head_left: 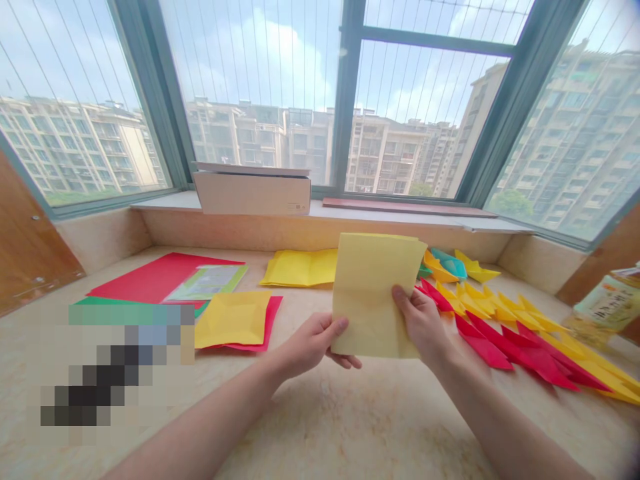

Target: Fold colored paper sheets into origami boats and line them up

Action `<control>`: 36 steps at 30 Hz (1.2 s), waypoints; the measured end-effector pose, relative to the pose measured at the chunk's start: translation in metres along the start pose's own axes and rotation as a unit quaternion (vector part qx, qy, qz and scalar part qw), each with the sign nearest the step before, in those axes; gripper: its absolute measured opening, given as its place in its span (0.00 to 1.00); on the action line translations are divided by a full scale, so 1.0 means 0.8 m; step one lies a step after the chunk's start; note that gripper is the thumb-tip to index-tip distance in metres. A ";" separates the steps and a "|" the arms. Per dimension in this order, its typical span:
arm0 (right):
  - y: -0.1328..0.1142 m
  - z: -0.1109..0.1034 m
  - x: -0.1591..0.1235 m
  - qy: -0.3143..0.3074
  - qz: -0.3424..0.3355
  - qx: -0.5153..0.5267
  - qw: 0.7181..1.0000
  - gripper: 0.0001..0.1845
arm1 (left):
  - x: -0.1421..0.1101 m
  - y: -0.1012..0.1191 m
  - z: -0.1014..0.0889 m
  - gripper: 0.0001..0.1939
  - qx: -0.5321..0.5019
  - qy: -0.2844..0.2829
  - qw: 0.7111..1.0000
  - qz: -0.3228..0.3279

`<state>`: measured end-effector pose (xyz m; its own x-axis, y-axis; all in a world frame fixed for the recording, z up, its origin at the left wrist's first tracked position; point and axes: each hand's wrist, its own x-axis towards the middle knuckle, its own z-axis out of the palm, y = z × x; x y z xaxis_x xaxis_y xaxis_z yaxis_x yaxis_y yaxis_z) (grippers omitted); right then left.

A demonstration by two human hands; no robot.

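Observation:
A pale yellow sheet of paper (373, 293), with a second layer's edge showing at its right, is held upright above the counter. My left hand (320, 337) grips its lower left edge, thumb in front and fingers partly behind and below. On the right edge, my right hand (417, 317) pinches it with the thumb in front; its other fingers are mostly hidden. Close behind the sheet lies flat yellow creased paper (300, 267). Red folded paper boats (520, 347) and yellow folded paper boats (480, 300) stand to the right of my right hand.
Yellow square paper (233, 319) overlaps red paper at left, near a large red sheet (160, 277), green paper and a clear packet (207, 281). A blurred-out object (115, 373) lies front left. A white box (253, 192) stands on the sill; a plastic jar (607, 303) is far right.

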<state>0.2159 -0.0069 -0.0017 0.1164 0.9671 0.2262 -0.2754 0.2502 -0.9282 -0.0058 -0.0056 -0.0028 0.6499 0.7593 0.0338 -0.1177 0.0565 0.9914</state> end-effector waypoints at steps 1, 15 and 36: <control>0.001 -0.001 0.002 0.013 0.000 -0.002 1.000 0.19 | 0.000 0.000 0.001 0.28 0.010 -0.005 1.000 -0.005; 0.005 0.007 -0.008 -0.043 0.011 -0.074 0.996 0.22 | 0.007 -0.001 -0.001 0.23 0.010 0.107 0.993 0.042; -0.017 0.015 -0.020 -0.207 0.096 -0.143 0.963 0.23 | 0.009 0.014 -0.023 0.22 -0.026 0.147 0.985 0.084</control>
<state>0.2060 -0.0249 0.0107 -0.3163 0.9448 0.0855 0.0270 0.0991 -0.9947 -0.0166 0.0123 0.0058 0.3724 0.9156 0.1515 -0.2482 -0.0591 0.9669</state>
